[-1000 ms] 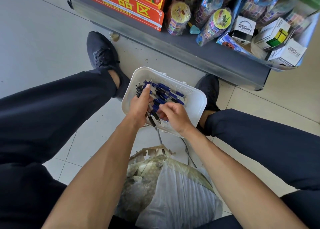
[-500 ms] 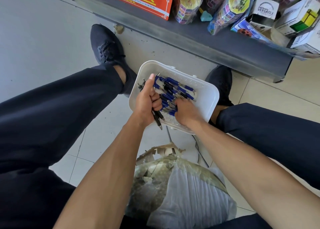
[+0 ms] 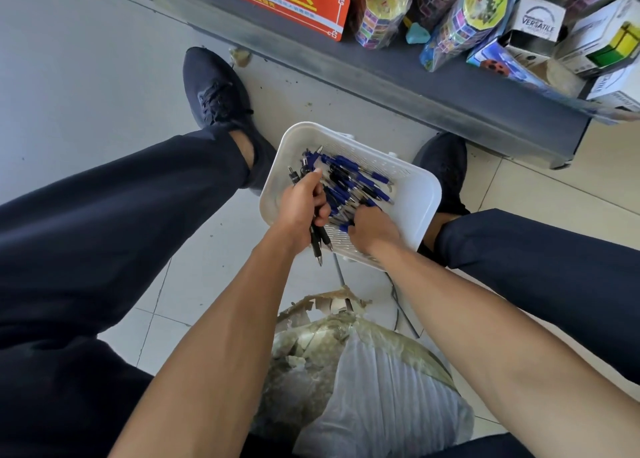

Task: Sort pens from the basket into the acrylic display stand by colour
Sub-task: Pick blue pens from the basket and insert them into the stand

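Pens (image 3: 349, 187), blue and black, lie heaped in a white basket (image 3: 420, 208) on the floor. The left hand (image 3: 301, 208) clenches a black bundle while the right hand (image 3: 370, 229) digs among blue ones; that loose fistful may slip, or colours mix.

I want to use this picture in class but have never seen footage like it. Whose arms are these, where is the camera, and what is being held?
There is no machine: a person wears a camera on the head, looking down at their own arms, legs and shoes. A white basket of blue and black pens sits on the tiled floor beside a shop shelf. The left hand grips a bundle of black pens. The right hand reaches among the loose pens; whether it holds one cannot be told. No display stand shows.
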`<state>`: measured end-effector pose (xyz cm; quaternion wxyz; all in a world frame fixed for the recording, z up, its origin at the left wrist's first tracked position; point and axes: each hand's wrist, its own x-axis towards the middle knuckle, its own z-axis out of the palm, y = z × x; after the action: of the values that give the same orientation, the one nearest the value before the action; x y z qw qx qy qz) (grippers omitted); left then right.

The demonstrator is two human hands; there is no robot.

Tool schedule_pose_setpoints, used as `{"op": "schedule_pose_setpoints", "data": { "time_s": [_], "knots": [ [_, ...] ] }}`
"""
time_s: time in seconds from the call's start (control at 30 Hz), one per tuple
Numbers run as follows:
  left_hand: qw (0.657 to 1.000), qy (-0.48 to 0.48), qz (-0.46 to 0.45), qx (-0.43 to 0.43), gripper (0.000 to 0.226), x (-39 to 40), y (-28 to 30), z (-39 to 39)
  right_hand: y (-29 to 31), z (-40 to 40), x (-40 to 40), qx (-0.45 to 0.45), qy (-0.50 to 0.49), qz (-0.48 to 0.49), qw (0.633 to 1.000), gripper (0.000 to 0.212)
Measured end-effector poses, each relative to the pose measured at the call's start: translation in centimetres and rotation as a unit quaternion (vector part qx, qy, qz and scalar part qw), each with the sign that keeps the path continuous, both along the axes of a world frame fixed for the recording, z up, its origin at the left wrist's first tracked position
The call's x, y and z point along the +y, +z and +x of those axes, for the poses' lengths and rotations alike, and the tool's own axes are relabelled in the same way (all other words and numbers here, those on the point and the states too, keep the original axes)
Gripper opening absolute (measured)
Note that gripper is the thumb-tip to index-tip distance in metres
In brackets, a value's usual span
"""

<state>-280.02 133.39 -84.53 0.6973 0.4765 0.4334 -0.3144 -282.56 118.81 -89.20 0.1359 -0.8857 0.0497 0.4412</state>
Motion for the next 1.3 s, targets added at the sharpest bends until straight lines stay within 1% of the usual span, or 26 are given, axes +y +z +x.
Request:
{"op": "schedule_pose_setpoints", "data": {
  "time_s": [0.07,0.17,0.27,0.37,0.43,0.53,0.67,0.83,0.9,1.0,1.07,1.1,1.13,1.17,1.23,1.27,1.3],
  "knots": [
    [1.000,-0.021,0.012,-0.001,0.033,-0.2,0.1,0.0,0.7,0.0,-0.1,0.000,-0.033,0.032,0.999,0.012],
    [0.999,-0.021,0.034,-0.003,0.030,-0.4,0.2,-0.1,2.6,0.0,-0.4,-0.026,-0.105,0.087,0.990,0.015],
    [0.999,-0.017,0.033,-0.002,0.031,-0.5,0.1,-0.2,4.7,0.0,-0.9,-0.027,-0.207,0.148,0.967,0.012],
    [0.999,0.018,0.036,0.008,0.028,-0.7,-0.1,-0.3,5.7,-0.1,-1.7,-0.049,-0.270,0.173,0.946,0.010],
    [0.999,0.048,0.021,0.006,0.024,-0.7,-0.4,-0.2,6.0,-0.2,-2.1,-0.073,-0.286,0.190,0.936,0.009],
    [0.999,0.050,-0.006,-0.004,0.027,-0.7,-0.5,-0.2,6.4,-0.1,-2.3,-0.081,-0.270,0.220,0.934,0.007],
    [0.998,0.037,-0.038,-0.018,0.036,-0.7,-0.1,-0.4,6.5,0.0,-1.8,-0.059,-0.235,0.257,0.935,0.008],
    [0.996,0.022,-0.086,-0.031,0.035,0.0,-0.2,-0.6,5.4,-0.3,-1.3,-0.015,-0.265,0.276,0.924,0.009],
    [0.995,0.023,-0.085,-0.044,0.034,0.0,-0.2,-0.6,5.1,-0.3,-1.4,-0.002,-0.281,0.290,0.915,0.005],
    [0.996,0.025,-0.063,-0.062,0.026,-0.3,-0.3,-0.5,4.9,-0.3,-1.3,0.027,-0.282,0.324,0.903,0.011],
    [0.997,0.040,-0.042,-0.056,0.024,-0.6,-0.3,-0.4,4.5,-0.1,-1.3,0.041,-0.327,0.340,0.881,0.015],
    [0.997,0.053,-0.031,-0.049,0.027,-0.6,-0.4,-0.3,4.2,0.0,-1.4,0.039,-0.361,0.337,0.869,0.019],
    [0.997,0.063,-0.018,-0.044,0.029,-0.6,-0.5,-0.2,3.8,0.3,-1.6,0.025,-0.386,0.318,0.865,0.021],
    [0.997,0.070,-0.009,-0.040,0.030,-0.5,-0.7,-0.1,3.2,0.5,-1.8,0.000,-0.387,0.283,0.878,0.019],
    [0.997,0.073,-0.010,-0.030,0.031,-0.5,-0.7,0.0,2.1,0.8,-2.3,-0.030,-0.340,0.211,0.916,0.010],
    [0.997,0.068,-0.012,-0.023,0.032,-0.5,-0.6,0.0,1.5,0.9,-2.4,-0.034,-0.318,0.185,0.929,0.016],
    [0.998,0.060,-0.014,-0.018,0.033,-0.5,-0.6,0.1,0.9,1.2,-2.4,-0.040,-0.308,0.169,0.935,0.025]
  ]
}}
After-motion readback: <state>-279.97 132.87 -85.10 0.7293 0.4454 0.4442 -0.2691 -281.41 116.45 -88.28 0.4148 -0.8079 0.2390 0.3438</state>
